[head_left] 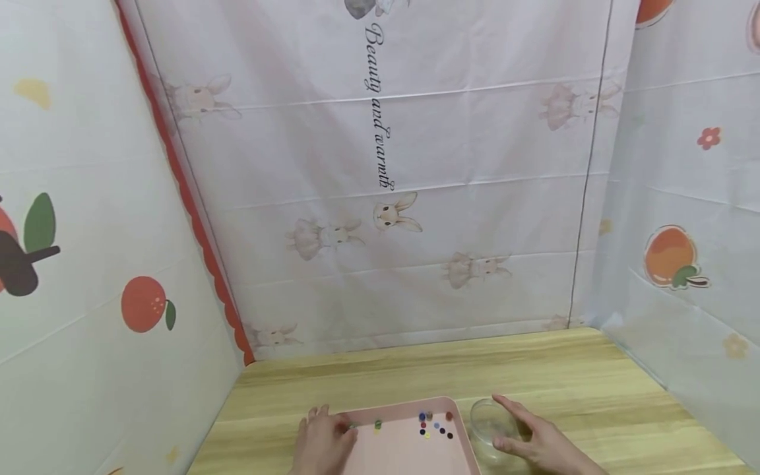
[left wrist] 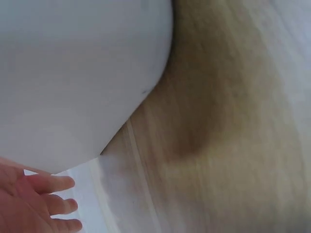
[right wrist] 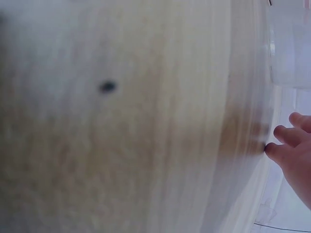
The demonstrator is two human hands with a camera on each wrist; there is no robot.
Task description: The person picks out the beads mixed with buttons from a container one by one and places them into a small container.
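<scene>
At the left corner of a shallow pink tray, my left hand lies over the rim. Its thumb and index finger reach inside, right by a small green piece. Three of its fingers stretch past the tray's outer wall in the left wrist view. Another green piece lies further along the tray. Beside the tray's right edge, my right hand holds a clear round dish, thumb on the near side and fingers on the far side. In the right wrist view, only fingers show at the right edge.
Several small coloured pieces, among them blue, red, yellow and black, sit in the tray's far right corner. A wood-grain table lies underneath. Printed cloth hangs behind it and on both sides.
</scene>
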